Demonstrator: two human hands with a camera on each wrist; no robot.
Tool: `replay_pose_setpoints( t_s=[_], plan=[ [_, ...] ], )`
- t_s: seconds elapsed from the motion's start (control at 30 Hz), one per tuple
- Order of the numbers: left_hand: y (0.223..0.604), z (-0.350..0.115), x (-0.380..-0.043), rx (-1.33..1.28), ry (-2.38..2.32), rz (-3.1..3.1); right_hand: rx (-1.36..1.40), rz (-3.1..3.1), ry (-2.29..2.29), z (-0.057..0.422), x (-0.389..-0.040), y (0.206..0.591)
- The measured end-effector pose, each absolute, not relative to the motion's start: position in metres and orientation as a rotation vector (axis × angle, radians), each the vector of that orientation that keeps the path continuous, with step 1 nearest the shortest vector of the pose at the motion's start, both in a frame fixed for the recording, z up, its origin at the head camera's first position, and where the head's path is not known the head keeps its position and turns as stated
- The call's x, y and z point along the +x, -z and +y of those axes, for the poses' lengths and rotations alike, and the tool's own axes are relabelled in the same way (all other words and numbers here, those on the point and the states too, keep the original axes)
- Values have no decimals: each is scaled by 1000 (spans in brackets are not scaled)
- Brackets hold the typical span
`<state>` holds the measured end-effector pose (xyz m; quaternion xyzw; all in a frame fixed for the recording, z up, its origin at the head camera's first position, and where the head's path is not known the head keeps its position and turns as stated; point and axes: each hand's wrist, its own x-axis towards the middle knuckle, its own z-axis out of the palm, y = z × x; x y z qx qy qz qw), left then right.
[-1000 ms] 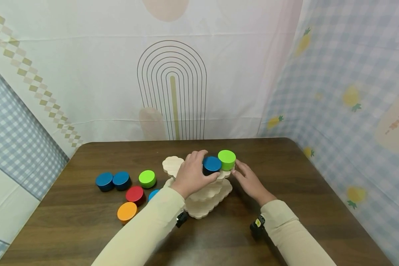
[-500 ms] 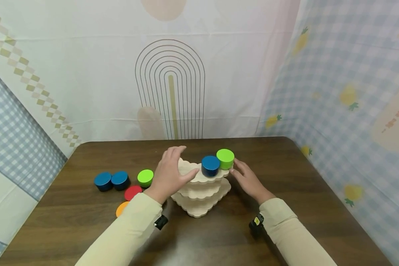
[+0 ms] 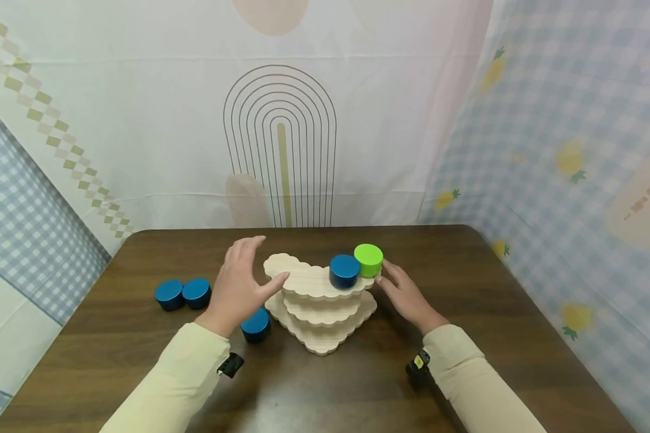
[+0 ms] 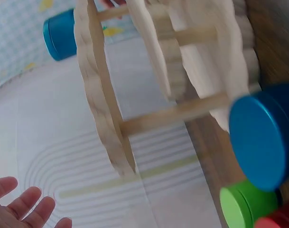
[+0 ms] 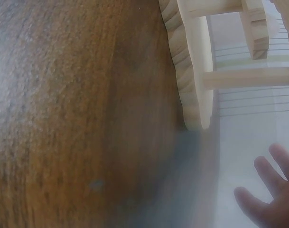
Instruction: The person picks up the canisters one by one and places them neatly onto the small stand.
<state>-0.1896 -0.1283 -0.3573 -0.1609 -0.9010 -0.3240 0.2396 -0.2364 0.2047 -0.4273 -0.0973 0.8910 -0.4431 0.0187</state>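
A wooden tiered stand (image 3: 322,313) with scalloped edges rises mid-table, its tiers joined by dowels, as the dowel (image 4: 177,114) in the left wrist view shows. On its top tier (image 3: 303,279), a blue cylinder (image 3: 344,270) and a lime green cylinder (image 3: 368,260) sit side by side towards the right. My left hand (image 3: 235,294) hovers left of the stand, thumb and fingers spread, holding nothing. At the top tier's right end, my right hand (image 3: 408,297) has its fingertips right by the green cylinder and tier edge; its fingers (image 5: 267,173) look extended in the right wrist view.
Two blue cylinders (image 3: 183,293) stand at the table's left; another blue cylinder (image 3: 256,325) is between my left forearm and the stand. A green cylinder (image 4: 244,204) and a red cylinder (image 4: 282,218) show in the left wrist view, mostly hidden from the head view.
My left hand has let go of the blue cylinder on the top tier and moved left, now covering the loose green, red and orange cylinders. My right hand has stayed put.
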Motion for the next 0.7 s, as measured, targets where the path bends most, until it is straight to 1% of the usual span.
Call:
replay_pose_setpoints(
  t_s=[0.43, 0.7],
  plan=[
    [371, -172, -179, -285, 860, -2543, -272, 2746, 1381, 203, -236, 426],
    [384, -192, -171, -241, 889, -2576, -275, 2739, 1402, 203, -236, 427]
  ],
)
